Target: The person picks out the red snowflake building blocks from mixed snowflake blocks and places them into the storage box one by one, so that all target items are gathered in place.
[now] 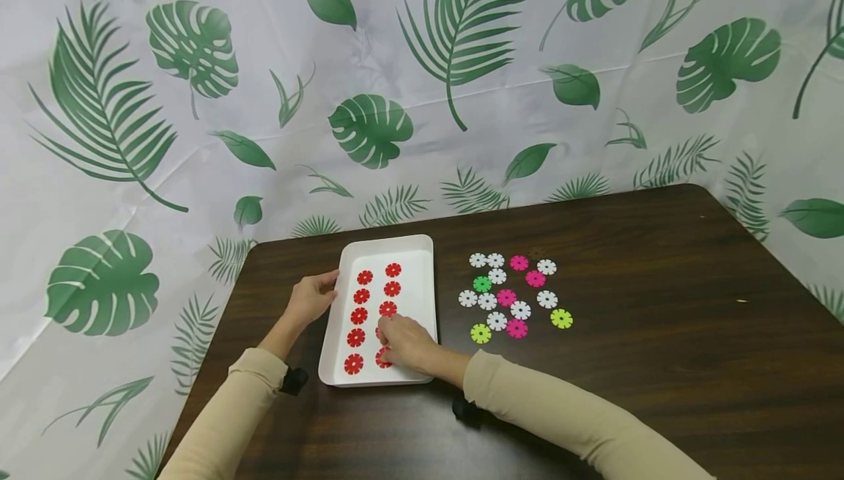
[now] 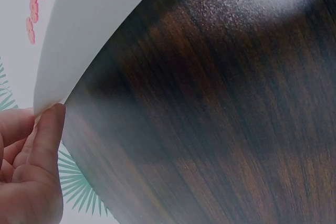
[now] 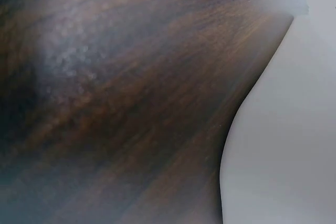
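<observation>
A white tray (image 1: 422, 267) lies on the table and holds red notched discs (image 1: 359, 315) in two columns. My left hand (image 1: 311, 298) grips the tray's left rim; the left wrist view shows thumb and fingers (image 2: 47, 135) pinching that edge. My right hand (image 1: 410, 344) reaches in over the tray's lower right side. Its fingertips and thumb stand apart at the lower discs of the right column, partly covering a red disc (image 1: 381, 357). Neither the hand nor the discs show in the right wrist view, only the tray's wall (image 3: 278, 145) and wood.
Right of the tray, loose notched discs lie scattered on the dark wooden table (image 1: 633, 304): several white discs (image 1: 520, 310), several pink discs (image 1: 517, 328), a green disc (image 1: 483, 284) and two yellow discs (image 1: 561, 319). A leaf-printed cloth (image 1: 435, 150) hangs behind the table.
</observation>
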`<state>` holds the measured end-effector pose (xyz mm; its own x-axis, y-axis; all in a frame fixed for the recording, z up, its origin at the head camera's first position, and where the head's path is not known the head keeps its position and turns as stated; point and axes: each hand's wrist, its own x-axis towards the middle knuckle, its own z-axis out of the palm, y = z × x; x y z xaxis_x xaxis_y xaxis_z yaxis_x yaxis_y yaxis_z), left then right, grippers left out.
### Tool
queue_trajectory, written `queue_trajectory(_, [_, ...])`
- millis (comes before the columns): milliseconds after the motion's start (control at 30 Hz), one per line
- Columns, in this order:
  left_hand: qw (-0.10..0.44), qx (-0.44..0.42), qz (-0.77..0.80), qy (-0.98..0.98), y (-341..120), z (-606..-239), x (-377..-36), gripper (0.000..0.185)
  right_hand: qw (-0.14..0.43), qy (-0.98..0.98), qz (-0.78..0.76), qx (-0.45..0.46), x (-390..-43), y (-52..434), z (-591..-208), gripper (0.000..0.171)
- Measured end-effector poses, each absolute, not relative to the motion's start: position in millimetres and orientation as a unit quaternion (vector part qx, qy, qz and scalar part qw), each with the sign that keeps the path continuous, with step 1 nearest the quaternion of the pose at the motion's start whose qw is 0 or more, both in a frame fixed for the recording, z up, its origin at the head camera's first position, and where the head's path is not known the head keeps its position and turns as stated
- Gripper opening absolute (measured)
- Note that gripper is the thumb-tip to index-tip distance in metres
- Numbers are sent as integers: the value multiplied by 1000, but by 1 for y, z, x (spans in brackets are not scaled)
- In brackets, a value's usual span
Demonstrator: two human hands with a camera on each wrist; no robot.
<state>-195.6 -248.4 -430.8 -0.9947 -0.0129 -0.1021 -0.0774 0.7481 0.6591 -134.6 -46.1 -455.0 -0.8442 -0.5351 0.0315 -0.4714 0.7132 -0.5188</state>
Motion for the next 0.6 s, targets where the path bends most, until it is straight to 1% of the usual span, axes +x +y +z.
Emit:
queue_trajectory(133, [44,-23,352,935,-248,-430,-195,46,68,915,-295,-265,-135,-44,-457,24])
queue_trajectory(300, [42,-19,351,935,-248,-430,-195,46,83,881,-396,-247,-138,-39,-454,19])
queue_trajectory(533, [39,-17,350,936,-247,-430,-196,46,115,825,-509,-216,-139,-26,-437,9])
queue_trajectory(600, [40,-14,350,936,-247,-430,-196,47,116,814,-528,-213,-140,-20,-432,7])
